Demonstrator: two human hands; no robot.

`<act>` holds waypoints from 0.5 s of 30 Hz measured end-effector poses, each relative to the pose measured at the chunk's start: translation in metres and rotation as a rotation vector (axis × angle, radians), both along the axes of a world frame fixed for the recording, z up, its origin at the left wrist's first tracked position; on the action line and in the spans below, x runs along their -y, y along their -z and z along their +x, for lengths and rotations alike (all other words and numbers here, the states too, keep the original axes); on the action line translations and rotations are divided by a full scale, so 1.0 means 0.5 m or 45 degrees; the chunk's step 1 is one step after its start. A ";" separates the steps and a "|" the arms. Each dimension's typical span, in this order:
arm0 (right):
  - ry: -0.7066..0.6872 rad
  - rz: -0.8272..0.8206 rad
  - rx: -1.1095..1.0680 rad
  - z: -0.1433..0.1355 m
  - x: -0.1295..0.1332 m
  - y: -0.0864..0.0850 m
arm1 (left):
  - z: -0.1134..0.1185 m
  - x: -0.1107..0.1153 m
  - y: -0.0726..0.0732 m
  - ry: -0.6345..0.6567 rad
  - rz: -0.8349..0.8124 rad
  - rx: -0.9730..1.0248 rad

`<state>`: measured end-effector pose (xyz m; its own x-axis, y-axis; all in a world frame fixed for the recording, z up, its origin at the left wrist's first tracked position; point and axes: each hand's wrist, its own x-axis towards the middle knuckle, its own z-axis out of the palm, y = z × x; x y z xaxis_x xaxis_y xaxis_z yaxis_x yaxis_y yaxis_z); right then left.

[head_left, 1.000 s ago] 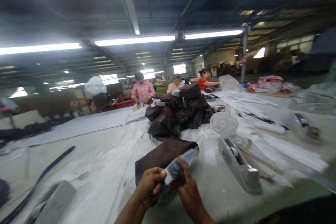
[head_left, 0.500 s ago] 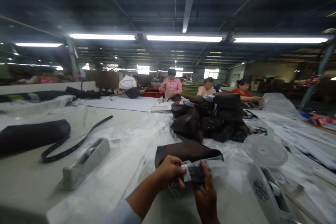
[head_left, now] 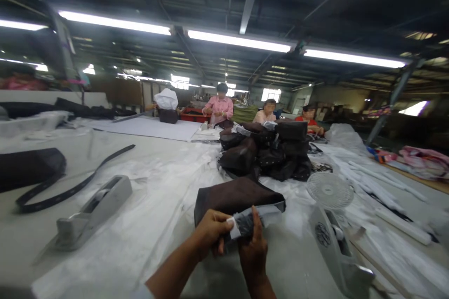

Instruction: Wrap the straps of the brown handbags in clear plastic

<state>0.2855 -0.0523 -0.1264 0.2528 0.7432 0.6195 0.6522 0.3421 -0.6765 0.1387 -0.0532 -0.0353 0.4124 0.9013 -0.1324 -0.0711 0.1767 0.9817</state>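
Note:
A dark brown bag (head_left: 235, 197) lies on the white-covered table, just beyond my hands. At its near edge is a dark strap piece in clear plastic wrap (head_left: 244, 223), with a small white tag (head_left: 234, 227) at its left end. My left hand (head_left: 211, 232) pinches the white tag between thumb and fingers. My right hand (head_left: 254, 247) lies against the right part of the wrapped piece, its index finger stretched over it and the thumb hidden.
Dark bags are piled (head_left: 263, 149) behind. A grey tape dispenser (head_left: 94, 210) stands left, another (head_left: 338, 247) right beside a round white fan (head_left: 329, 190). A dark strap (head_left: 80, 187) curls at left. Several people sit or stand across the table, one in a pink shirt (head_left: 219, 108).
The view has turned to the right, so everything sits further left. Both hands keep their hold on the wrapped piece, which now looks more tilted.

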 end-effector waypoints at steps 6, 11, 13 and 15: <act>0.006 -0.059 -0.018 0.009 -0.004 0.072 | 0.043 0.019 0.060 -0.243 0.216 -0.156; -0.188 -0.154 0.078 0.040 0.059 0.139 | 0.042 0.033 0.134 -0.546 0.397 -0.377; -0.347 -0.269 0.125 0.062 0.101 0.140 | 0.030 0.037 0.176 -0.632 0.283 -0.335; -0.464 -0.354 0.152 0.084 0.132 0.115 | 0.018 0.041 0.218 -0.668 0.167 -0.299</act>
<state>0.3277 -0.1185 -0.1839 -0.1166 0.9120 0.3932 0.6021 0.3797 -0.7023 0.1477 -0.0738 -0.1443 -0.1199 0.9920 -0.0401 0.1053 0.0528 0.9930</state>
